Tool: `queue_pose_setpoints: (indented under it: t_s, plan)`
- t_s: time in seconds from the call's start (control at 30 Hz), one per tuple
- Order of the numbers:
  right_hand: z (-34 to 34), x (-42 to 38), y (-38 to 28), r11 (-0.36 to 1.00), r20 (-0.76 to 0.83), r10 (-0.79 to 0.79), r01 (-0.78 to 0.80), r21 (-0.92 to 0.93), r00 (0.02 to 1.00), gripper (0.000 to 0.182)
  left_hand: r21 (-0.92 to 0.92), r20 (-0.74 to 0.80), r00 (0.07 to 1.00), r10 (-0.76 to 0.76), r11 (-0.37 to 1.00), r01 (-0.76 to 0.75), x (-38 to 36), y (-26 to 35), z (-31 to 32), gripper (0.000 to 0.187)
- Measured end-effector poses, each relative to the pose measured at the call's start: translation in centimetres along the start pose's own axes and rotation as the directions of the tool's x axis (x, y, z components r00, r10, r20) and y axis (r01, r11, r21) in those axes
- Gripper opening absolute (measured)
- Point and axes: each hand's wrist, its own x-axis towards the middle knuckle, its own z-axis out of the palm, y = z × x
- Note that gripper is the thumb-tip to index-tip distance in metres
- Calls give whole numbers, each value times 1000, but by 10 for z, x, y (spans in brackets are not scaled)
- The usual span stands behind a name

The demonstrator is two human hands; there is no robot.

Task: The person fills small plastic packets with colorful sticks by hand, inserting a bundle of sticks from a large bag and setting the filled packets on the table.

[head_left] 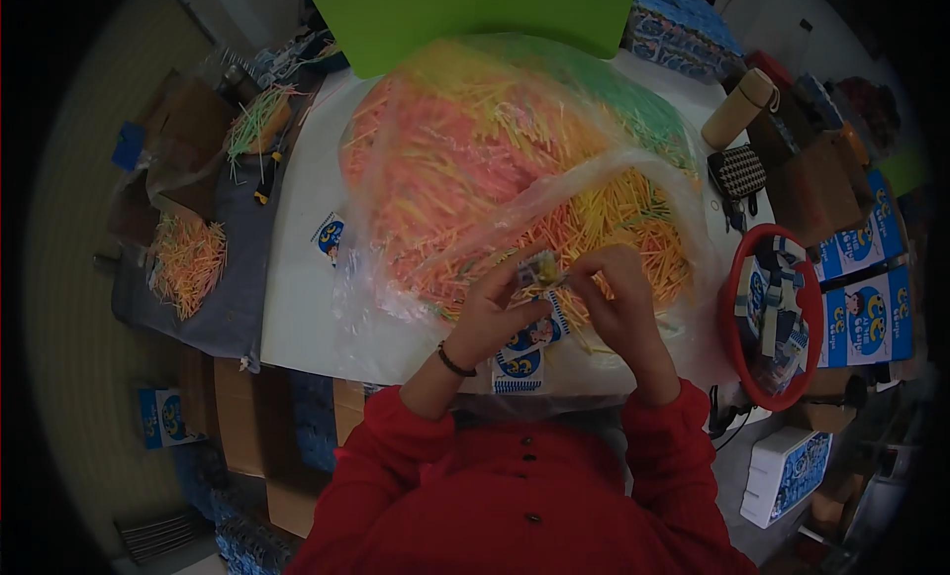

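My left hand (492, 310) is closed round a small clear packet (540, 268) and holds it above the worktable. My right hand (621, 290) pinches at the packet's right end; whatever lies between these fingertips is too small to make out. Just below the hands, blue-and-white printed packets (518, 369) lie near the table's front edge. Behind both hands spreads a large clear plastic bag (465, 169) full of thin pink, orange, yellow and green sticks (604, 219).
A red basin (726, 323) of packets stands at the right, with blue printed boxes (859, 318) beyond. A tan bottle (740, 108) and a checked pouch (737, 171) are at the back right. Loose sticks (188, 265) lie on grey cloth (237, 229) at the left. A green panel (475, 16) rises behind.
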Motion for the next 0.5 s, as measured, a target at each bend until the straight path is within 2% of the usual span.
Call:
queue_pose_setpoints:
  t_s: [0.07, 0.1, 0.13, 0.17, 0.2, 0.27, 0.3, 0.33, 0.37, 0.4, 0.43, 0.47, 0.5]
  plan:
    - [1, -2, -12, 983, 251, -169, 145, 110, 953, 19, 403, 61, 989, 134, 903, -147, -17, 10, -12, 32]
    - [-2, -4, -15, 985, 250, -162, 141, 100, 954, 19, 331, -16, 993, 116, 938, -104, -32, 12, -17, 29]
    - [-5, -6, -19, 975, 252, 1, -58, 216, 968, 17, 253, -90, 992, 88, 965, -63, -48, 15, -25, 27]
    - [-7, -8, -20, 910, 272, 164, -252, 328, 948, 16, 260, -183, 981, 67, 965, -17, -64, 26, -36, 25]
    - [-10, -9, -10, 910, 270, 174, -260, 323, 947, 16, 264, -278, 960, 44, 964, 32, -76, 40, -47, 22]
    - [-15, -4, 28, 902, 36, 419, -420, 96, 907, 18, 451, -501, 849, 167, 888, 91, -91, 57, -70, 25]
    - [-13, 0, 42, 901, 34, 421, -422, 95, 906, 18, 451, -499, 851, 165, 888, 92, -94, 61, -81, 25]
    - [-9, 5, 55, 931, -48, 340, -344, -125, 939, 24, 591, -543, 809, 226, 787, 177, -96, 63, -92, 28]
    - [-4, 9, 65, 901, -109, 241, -264, -343, 964, 31, 703, -571, 765, 297, 658, 270, -99, 64, -105, 32]
    - [4, 12, 71, 902, -113, 243, -267, -340, 963, 31, 795, -563, 749, 351, 479, 374, -106, 53, -126, 40]
    - [15, 17, 74, 816, -115, 261, -282, -504, 959, 37, 798, -558, 752, 351, 474, 371, -102, 59, -118, 40]
    - [24, 22, 76, 701, -123, 277, -288, -652, 953, 42, 936, -336, 747, 574, 117, 331, -97, 63, -107, 41]
    - [32, 26, 76, 700, -130, 279, -294, -651, 951, 42, 915, -44, 725, 687, -264, 306, -91, 65, -96, 42]
